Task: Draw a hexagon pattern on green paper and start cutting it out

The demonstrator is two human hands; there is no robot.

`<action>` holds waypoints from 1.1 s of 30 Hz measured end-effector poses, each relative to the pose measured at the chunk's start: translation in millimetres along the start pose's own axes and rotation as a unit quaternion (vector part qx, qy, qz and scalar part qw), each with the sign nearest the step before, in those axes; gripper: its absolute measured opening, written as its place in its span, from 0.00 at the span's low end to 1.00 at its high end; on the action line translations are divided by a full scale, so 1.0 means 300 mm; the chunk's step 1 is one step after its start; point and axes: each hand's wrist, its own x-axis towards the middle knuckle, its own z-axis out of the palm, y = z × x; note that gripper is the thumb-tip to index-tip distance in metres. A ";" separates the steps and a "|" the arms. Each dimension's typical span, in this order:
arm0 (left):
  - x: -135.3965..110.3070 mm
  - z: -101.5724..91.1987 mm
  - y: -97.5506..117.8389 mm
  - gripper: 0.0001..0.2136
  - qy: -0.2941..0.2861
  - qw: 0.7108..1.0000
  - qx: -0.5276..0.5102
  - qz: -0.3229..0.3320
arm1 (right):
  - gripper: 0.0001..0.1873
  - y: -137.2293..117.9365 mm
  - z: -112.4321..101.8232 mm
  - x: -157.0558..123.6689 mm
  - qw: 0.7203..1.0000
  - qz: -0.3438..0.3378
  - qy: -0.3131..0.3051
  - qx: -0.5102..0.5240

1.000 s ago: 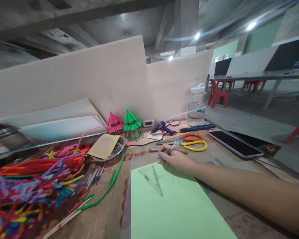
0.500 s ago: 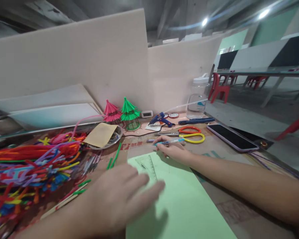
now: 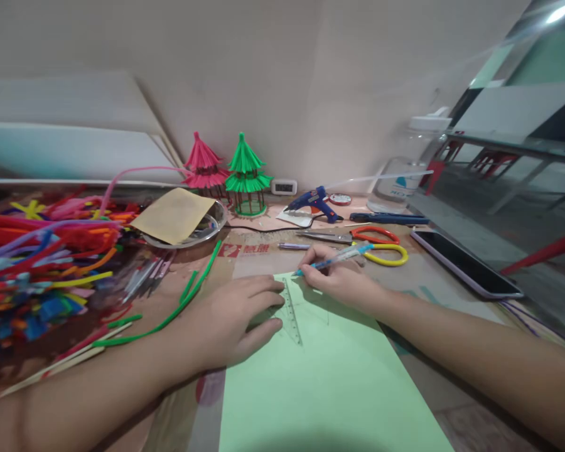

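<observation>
A sheet of light green paper lies on the table before me. Pressed flat near its upper left edge, my left hand rests with fingers spread on a clear set square, partly covering it. My right hand grips a blue pen, its tip at the paper's top edge close to the set square's upper end. Faint pencil-like lines show on the paper beside the right hand. Behind that hand are scissors with a red and a yellow handle, and a thin purple pen.
Pipe cleaners in many colours are heaped at left, beside a dish under a yellowish card. Pink and green pagoda models, a glue gun and a water jug stand behind. A phone lies right.
My left hand has come down from above the paper onto the set square. The pen's tip now sits at the paper's top edge. My view has tilted lower.
</observation>
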 end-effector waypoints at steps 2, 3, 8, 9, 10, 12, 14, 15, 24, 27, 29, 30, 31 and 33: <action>0.005 0.002 0.000 0.12 -0.001 1.000 -0.006 -0.003 | 0.05 -0.008 0.000 -0.002 1.000 -0.004 -0.002 -0.010; 0.004 0.004 0.000 0.12 -0.001 1.000 -0.007 -0.005 | 0.05 -0.012 0.000 -0.003 1.000 -0.007 -0.005 -0.013; -0.008 0.010 -0.002 0.11 -0.005 1.000 -0.010 -0.007 | 0.06 -0.016 0.001 -0.003 1.000 -0.010 -0.010 -0.017; -0.009 0.011 -0.002 0.11 -0.006 1.000 -0.009 -0.008 | 0.05 -0.014 0.002 -0.002 1.000 -0.010 -0.009 -0.018; -0.010 0.011 -0.003 0.11 -0.006 1.000 -0.009 -0.007 | 0.05 -0.013 0.002 -0.002 1.000 -0.010 -0.009 -0.020; -0.009 0.012 -0.003 0.11 -0.005 1.000 -0.008 -0.007 | 0.05 -0.011 0.003 -0.001 1.000 -0.011 -0.010 -0.022; -0.007 0.012 -0.003 0.11 -0.004 1.000 -0.008 -0.007 | 0.05 -0.011 0.003 -0.001 1.000 -0.012 -0.011 -0.024; -0.006 0.012 -0.003 0.11 -0.004 1.000 -0.007 -0.006 | 0.05 -0.012 0.003 -0.001 1.000 -0.011 -0.011 -0.025; -0.007 0.008 0.000 0.11 0.006 1.000 -0.004 0.003 | 0.06 -0.006 0.008 0.000 0.999 -0.011 -0.010 -0.028; -0.008 0.009 0.001 0.10 0.011 1.000 0.006 0.010 | 0.07 0.004 0.008 0.000 1.000 -0.015 -0.002 -0.028; -0.009 0.011 0.003 0.11 0.013 1.000 0.017 0.019 | 0.10 0.010 0.002 0.000 0.999 -0.026 0.005 -0.027; -0.009 0.012 0.005 0.11 0.013 0.999 0.023 0.024 | 0.13 0.013 -0.004 0.000 0.999 -0.036 0.007 -0.031; -0.010 0.012 0.008 0.11 0.013 0.999 0.028 0.029 | 0.15 0.015 -0.013 0.001 0.998 -0.048 0.008 -0.039; -0.010 0.010 0.016 0.11 0.010 0.999 0.039 0.034 | 0.14 0.018 -0.035 0.003 0.995 -0.070 0.002 -0.073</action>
